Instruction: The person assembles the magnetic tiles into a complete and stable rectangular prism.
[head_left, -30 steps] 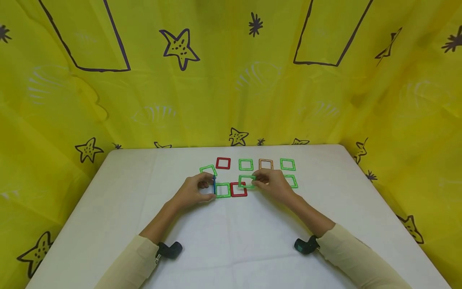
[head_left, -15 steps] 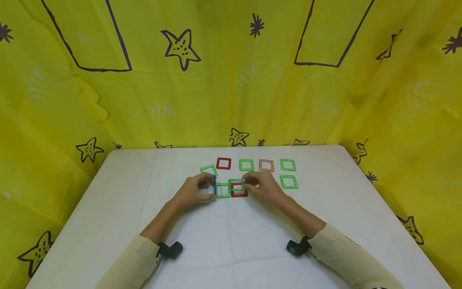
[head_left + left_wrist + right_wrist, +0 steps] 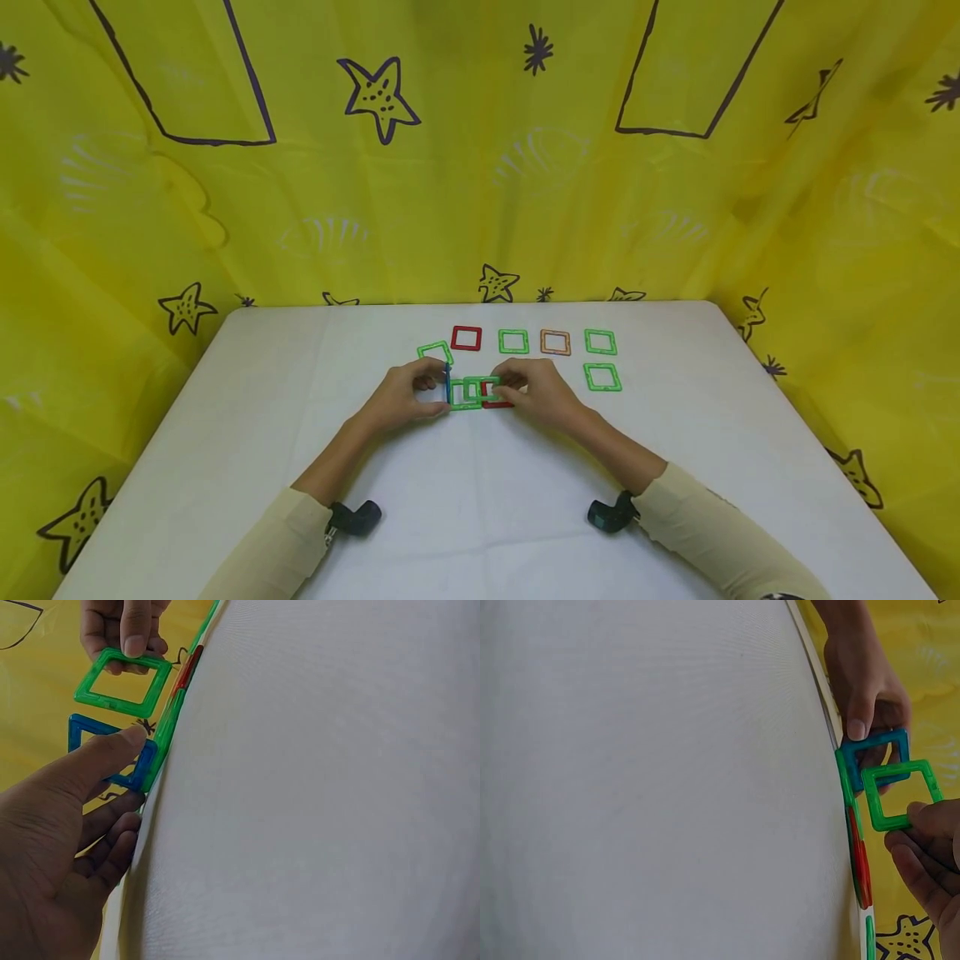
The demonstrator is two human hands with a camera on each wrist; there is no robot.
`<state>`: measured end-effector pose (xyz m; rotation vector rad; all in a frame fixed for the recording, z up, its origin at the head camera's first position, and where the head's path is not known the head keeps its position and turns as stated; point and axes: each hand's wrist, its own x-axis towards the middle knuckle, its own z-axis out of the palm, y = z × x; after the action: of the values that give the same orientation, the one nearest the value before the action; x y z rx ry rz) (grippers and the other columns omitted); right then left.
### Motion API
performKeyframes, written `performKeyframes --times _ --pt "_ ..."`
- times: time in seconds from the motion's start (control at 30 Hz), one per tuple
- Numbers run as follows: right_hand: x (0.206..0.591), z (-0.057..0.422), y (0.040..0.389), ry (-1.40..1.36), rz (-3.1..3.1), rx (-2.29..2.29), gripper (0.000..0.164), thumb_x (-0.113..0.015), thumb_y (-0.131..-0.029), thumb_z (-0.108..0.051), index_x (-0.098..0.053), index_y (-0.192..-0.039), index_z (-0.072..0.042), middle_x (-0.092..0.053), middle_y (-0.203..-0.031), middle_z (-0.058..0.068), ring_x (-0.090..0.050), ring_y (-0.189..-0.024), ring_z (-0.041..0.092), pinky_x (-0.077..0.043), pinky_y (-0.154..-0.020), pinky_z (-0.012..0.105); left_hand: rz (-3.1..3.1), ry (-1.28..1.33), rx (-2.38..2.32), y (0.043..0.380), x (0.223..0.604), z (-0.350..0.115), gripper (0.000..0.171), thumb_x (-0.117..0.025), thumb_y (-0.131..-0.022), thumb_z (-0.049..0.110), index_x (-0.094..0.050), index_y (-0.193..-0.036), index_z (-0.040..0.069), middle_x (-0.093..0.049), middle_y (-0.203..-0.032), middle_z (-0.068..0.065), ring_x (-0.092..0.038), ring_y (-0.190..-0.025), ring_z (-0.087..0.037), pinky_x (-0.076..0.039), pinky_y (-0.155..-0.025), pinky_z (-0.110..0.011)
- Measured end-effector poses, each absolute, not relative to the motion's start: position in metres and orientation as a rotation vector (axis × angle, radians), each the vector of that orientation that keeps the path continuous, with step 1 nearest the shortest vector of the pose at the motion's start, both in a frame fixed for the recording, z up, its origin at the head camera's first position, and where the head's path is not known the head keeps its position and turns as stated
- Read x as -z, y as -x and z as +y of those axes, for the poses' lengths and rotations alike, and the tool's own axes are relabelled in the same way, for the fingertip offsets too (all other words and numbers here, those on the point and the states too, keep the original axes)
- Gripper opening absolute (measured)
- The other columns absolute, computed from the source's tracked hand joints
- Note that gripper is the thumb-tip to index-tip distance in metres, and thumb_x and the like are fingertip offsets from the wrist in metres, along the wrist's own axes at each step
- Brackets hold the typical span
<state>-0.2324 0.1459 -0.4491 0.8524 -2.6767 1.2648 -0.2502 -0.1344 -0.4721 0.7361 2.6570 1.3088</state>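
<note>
My left hand (image 3: 401, 395) grips a blue square magnetic tile (image 3: 78, 736), which stands upright at the left edge of a green tile lying flat (image 3: 467, 407). To the right of that flat tile lies a red tile (image 3: 498, 405), partly covered by my right fingers in the head view. My right hand (image 3: 542, 393) pinches another green square tile (image 3: 877, 817) by one edge between thumb and fingers. This held tile is raised above the flat green and red ones, tilted, and close to the blue tile. In the left wrist view a gap shows between the held green tile (image 3: 112, 705) and the blue one.
Behind the hands lie a tilted green tile (image 3: 435, 351), a red tile (image 3: 467, 347), a green tile (image 3: 513, 351) and an orange tile (image 3: 555, 352). Two more green tiles, one a back tile (image 3: 600, 351) and one a front tile (image 3: 603, 388), lie at the right on the white table (image 3: 480, 517).
My right hand has moved left with its green tile, from over the red tile's right side to above the flat green tile, nearer the blue one. The left hand has held still.
</note>
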Motion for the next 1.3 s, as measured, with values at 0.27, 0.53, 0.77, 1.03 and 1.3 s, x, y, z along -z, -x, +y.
performKeyframes --times 0.27,0.53,0.77,1.03,1.3 --pt "0.449 0.139 0.232 -0.905 -2.659 -1.290 0.017 -0.080 -0.092 -0.001 -0.076 -0.108 0.001 -0.076 -0.097 0.004 -0.070 -0.084 0.014 -0.059 -0.079 0.029 2.663 -0.725 -1.304 0.251 0.473 -0.134 0.057 -0.091 -0.085 0.019 -0.065 -0.134 0.006 -0.072 -0.117 -0.001 -0.061 -0.099 -0.020 -0.055 -0.093 -0.037" --pt "0.450 0.133 0.234 -0.938 -2.643 -1.276 0.014 -0.080 -0.093 -0.003 -0.077 -0.106 -0.001 -0.076 -0.095 0.002 -0.068 -0.080 0.009 -0.057 -0.074 0.027 2.668 -0.719 -1.308 0.252 0.474 -0.134 0.057 -0.091 -0.084 0.018 -0.065 -0.135 0.006 -0.072 -0.116 -0.001 -0.062 -0.100 -0.021 -0.055 -0.093 -0.037" --pt "0.453 0.129 0.233 -0.918 -2.654 -1.243 0.013 -0.079 -0.094 -0.004 -0.077 -0.106 -0.006 -0.075 -0.093 -0.001 -0.066 -0.078 0.007 -0.055 -0.071 0.027 2.674 -0.757 -1.321 0.252 0.474 -0.134 0.056 -0.091 -0.084 0.018 -0.066 -0.133 0.005 -0.072 -0.114 -0.001 -0.061 -0.098 -0.021 -0.055 -0.092 -0.039" --pt "0.458 0.127 0.230 -0.846 -2.673 -1.263 0.014 -0.081 -0.093 -0.006 -0.077 -0.106 -0.007 -0.074 -0.091 -0.007 -0.066 -0.078 0.007 -0.055 -0.070 0.028 2.693 -0.764 -1.295 0.251 0.474 -0.133 0.058 -0.091 -0.084 0.017 -0.065 -0.134 0.005 -0.071 -0.115 -0.002 -0.061 -0.098 -0.020 -0.055 -0.092 -0.037" --pt "0.459 0.126 0.231 -0.859 -2.676 -1.265 0.014 -0.081 -0.093 -0.005 -0.077 -0.106 -0.005 -0.074 -0.093 -0.005 -0.067 -0.080 0.007 -0.056 -0.072 0.028 2.741 -0.781 -1.273 0.250 0.477 -0.128 0.064 -0.095 -0.079 0.017 -0.064 -0.133 0.001 -0.067 -0.113 -0.006 -0.060 -0.099 -0.022 -0.054 -0.090 -0.038"
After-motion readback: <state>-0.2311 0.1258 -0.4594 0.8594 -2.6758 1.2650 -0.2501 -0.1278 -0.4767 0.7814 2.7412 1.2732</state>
